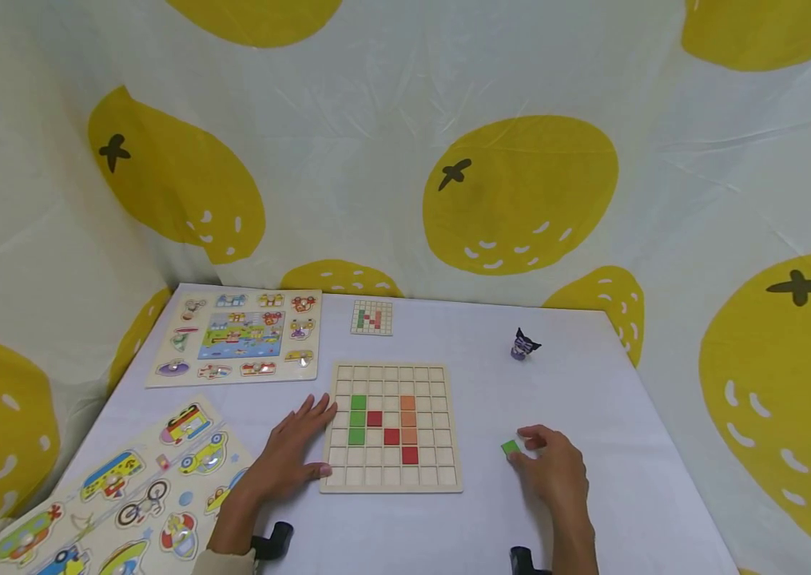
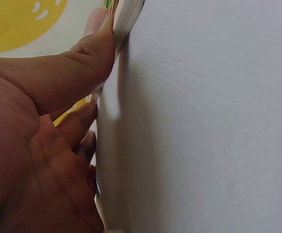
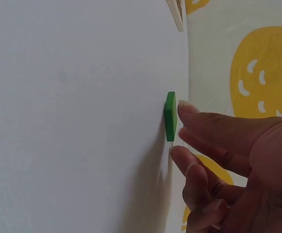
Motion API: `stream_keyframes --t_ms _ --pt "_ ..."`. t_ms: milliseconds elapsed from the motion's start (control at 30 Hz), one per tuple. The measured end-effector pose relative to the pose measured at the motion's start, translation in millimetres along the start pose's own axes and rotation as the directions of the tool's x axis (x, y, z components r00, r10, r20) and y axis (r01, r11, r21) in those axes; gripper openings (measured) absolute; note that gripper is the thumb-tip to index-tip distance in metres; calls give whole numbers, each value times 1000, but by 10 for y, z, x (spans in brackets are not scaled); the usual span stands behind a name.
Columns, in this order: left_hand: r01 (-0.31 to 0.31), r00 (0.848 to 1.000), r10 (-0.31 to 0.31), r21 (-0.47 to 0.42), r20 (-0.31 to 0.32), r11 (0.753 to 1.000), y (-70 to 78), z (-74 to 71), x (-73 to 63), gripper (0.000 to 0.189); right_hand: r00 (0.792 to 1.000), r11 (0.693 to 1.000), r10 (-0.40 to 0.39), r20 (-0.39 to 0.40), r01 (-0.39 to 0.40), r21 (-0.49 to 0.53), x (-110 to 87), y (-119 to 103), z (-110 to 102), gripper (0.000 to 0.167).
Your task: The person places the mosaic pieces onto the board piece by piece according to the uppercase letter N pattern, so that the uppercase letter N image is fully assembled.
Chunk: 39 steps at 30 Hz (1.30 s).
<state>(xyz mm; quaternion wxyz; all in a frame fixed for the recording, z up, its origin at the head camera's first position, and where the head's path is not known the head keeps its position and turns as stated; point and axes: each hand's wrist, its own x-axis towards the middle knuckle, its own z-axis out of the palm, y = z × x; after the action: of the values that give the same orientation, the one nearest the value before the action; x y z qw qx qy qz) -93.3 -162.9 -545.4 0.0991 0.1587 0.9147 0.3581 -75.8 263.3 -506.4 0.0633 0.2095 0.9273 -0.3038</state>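
A square wooden grid board (image 1: 385, 477) lies on the white table in the head view. In its cells sit a column of green tiles (image 1: 357, 420), a column of orange tiles (image 1: 408, 418) and a diagonal of red tiles (image 1: 391, 437). My left hand (image 1: 293, 449) rests against the board's left side, fingers spread along the edge and thumb near the lower corner. Right of the board, a loose green tile (image 1: 510, 447) lies on the table. My right hand (image 1: 554, 473) is at this tile, thumb tip right over it and fingers beside it, as the right wrist view also shows.
A small printed card (image 1: 371, 330) with a similar coloured grid lies behind the board. A dark purple figurine (image 1: 522, 346) stands at the back right. Two wooden picture puzzles with knobs, a far one (image 1: 232, 376) and a near one (image 1: 99, 511), occupy the left side.
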Motion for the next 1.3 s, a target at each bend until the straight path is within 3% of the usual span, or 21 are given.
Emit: stream_keyframes --t_ms 167,700,1000,1300 --pt "-3 1000 3 -2 5 1000 -2 -2 1 100 1000 1000 -10 -8 10 -2 -5 -7 48 33" --pt "11 1000 -11 3 6 1000 -28 13 3 101 996 996 -84 33 84 20 -122 -214 214 24" --pt "28 999 -28 3 33 1000 -29 16 17 103 988 980 -154 -1 153 125 -188 -394 350 20" --pt "27 999 -27 11 33 1000 -27 13 14 103 973 953 -230 14 223 207 -347 -697 576 18"
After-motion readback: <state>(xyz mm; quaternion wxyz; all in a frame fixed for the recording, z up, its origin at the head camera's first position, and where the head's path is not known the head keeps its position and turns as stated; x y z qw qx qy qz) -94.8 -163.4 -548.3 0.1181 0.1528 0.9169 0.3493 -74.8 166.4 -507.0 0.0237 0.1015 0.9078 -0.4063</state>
